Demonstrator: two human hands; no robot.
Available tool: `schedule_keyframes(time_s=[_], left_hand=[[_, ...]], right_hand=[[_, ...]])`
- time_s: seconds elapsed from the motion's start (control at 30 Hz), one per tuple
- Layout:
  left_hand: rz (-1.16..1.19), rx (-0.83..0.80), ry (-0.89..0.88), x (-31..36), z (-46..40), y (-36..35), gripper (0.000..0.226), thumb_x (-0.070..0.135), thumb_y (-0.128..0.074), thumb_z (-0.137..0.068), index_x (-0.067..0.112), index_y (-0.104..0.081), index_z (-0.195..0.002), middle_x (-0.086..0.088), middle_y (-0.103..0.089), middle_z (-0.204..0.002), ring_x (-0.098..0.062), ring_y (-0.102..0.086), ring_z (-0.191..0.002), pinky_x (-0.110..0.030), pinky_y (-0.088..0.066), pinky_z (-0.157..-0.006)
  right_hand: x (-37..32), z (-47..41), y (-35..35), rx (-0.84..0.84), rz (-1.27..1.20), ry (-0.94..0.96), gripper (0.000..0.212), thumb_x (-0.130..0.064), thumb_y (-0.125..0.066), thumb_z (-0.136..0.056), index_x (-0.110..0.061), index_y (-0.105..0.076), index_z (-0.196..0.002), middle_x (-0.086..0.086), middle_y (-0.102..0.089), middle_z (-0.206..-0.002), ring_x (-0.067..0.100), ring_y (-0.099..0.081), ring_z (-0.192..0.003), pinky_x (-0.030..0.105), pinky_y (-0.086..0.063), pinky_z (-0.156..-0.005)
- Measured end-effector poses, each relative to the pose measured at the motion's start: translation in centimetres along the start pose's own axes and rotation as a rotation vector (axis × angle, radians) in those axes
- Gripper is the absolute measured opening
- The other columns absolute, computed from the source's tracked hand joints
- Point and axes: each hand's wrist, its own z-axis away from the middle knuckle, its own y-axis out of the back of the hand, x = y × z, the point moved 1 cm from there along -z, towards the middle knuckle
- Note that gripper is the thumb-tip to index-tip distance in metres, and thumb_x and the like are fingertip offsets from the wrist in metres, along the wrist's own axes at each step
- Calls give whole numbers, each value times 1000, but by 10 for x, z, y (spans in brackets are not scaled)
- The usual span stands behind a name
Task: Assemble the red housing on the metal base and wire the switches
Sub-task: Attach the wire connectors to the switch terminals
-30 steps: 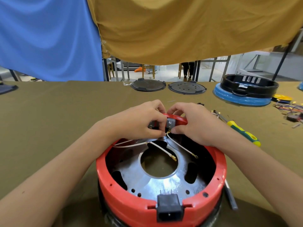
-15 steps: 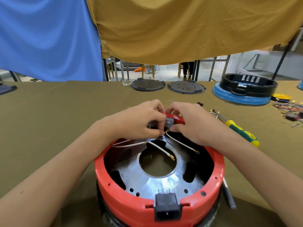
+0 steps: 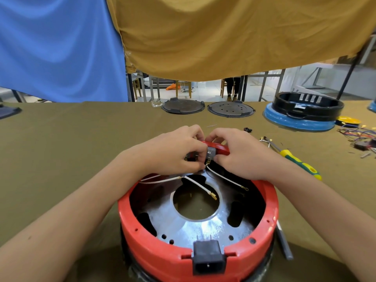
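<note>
At lower centre of the frame your red housing (image 3: 262, 231) looks like smooth, semi-gloss plastic; inside it, the metal base (image 3: 203, 226) is bare, shiny and speckled. The socket (image 3: 208, 258) is matt black plastic. Matt olive cloth covers the table (image 3: 71, 149).

Assembly workshop, olive-cloth workbench (image 3: 61, 151), green-yellow screwdriver (image 3: 299, 164) at three o'clock, loose coloured wires (image 3: 358, 135) at two o'clock, spare round base plates (image 3: 231, 109) at twelve, hanging fabric screens (image 3: 223, 33).

Hidden at the housing's far rim

Both hands (image 3: 175, 151) (image 3: 242, 153) cover the red housing (image 3: 142, 235) at 12 o'clock; the grey switch (image 3: 211, 153) barely shows; its wire connection is too small to tell.
</note>
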Motion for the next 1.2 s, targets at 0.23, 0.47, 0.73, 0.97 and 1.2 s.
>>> schedule_keyframes(time_s=[0.23, 0.47, 0.73, 0.97, 1.2], left_hand=[[-40, 3, 6, 2, -3, 0, 16, 40, -65, -90, 36, -54, -77, 8, -42, -115, -10, -39, -101, -45, -47, -88], [-80, 3, 6, 2, -5, 0, 16, 43, -63, -89, 35, -54, -78, 8, -43, -113, -12, -40, -99, -44, -47, -86], [2, 26, -20, -1, -4, 1, 14, 34, -71, -87, 33, -61, -78, 7, -48, -112, -13, -49, -98, -29, -43, -86], [13, 46, -24, -3, -3, 0, 9, 30, -72, -85, 31, -64, -80, 10, -50, -109, -12, -50, -99, -31, -43, -88], [37, 61, -5, -3, -3, 1, 11, 29, -74, -83, 31, -63, -82, 9, -52, -109, -12, -53, -97, -32, -44, -87]], right_hand=[[1, 1, 0, -8, -23, 3, 29, -14, -62, -88, -26, -60, -114, -5, -62, -105, 14, -58, -93, 29, -48, -81], [-2, 1, 1, -30, -8, -2, 37, -10, -62, -84, -25, -57, -118, -3, -58, -110, 15, -56, -95, 28, -47, -78], [-6, 3, 1, -44, 19, 27, 52, -37, -77, -74, -25, -53, -118, -6, -52, -108, 9, -53, -93, 26, -49, -78], [-10, 1, -3, 13, 165, 44, 48, -37, -74, -76, -22, -52, -116, -2, -54, -107, 19, -53, -98, 36, -48, -85], [-12, 1, -4, 19, 227, 69, 46, -39, -72, -79, -18, -51, -115, 0, -53, -105, 21, -54, -96, 38, -48, -84]])
